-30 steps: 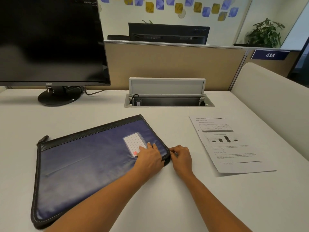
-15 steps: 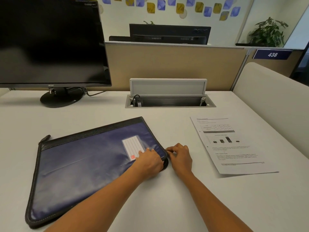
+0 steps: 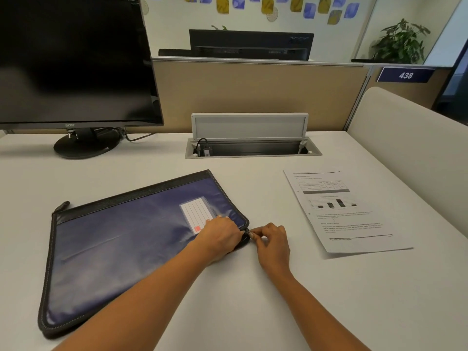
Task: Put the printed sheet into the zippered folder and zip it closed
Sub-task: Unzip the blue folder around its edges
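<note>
The zippered folder [image 3: 121,249] was dark navy blue with a black band along its far edge and black trim stitched in pale thread. Its label pocket [image 3: 198,215] held a white card ruled with thin lines and a small red square at the near corner. The printed sheet [image 3: 342,211] to the right was white with black text, a grey table and black bars. The desk [image 3: 253,312] was plain off-white. The monitor [image 3: 73,59] at far left was black. The partition [image 3: 253,97] was tan.
</note>
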### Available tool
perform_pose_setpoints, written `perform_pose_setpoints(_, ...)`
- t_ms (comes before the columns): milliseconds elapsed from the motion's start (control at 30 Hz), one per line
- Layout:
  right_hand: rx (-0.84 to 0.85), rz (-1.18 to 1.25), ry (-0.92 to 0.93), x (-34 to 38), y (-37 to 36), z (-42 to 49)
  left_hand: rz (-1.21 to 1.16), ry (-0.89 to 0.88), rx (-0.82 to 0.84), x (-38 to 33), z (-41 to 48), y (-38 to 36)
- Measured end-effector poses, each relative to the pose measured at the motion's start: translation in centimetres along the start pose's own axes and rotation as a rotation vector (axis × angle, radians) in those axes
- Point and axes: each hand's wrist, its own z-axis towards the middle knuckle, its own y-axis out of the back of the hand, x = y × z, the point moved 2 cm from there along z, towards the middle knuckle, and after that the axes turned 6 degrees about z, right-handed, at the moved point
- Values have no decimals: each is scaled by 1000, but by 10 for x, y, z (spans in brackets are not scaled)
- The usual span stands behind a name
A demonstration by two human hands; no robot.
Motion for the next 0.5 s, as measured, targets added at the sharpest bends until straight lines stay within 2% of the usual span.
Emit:
perform_pose_setpoints(133,-27,29,-8,4,-1,-13,12,-41,-5,-1,-3,6)
perform_pose_setpoints(500,53,-8,79,12,-7,-31,63,-107,-30,-2,-6,14)
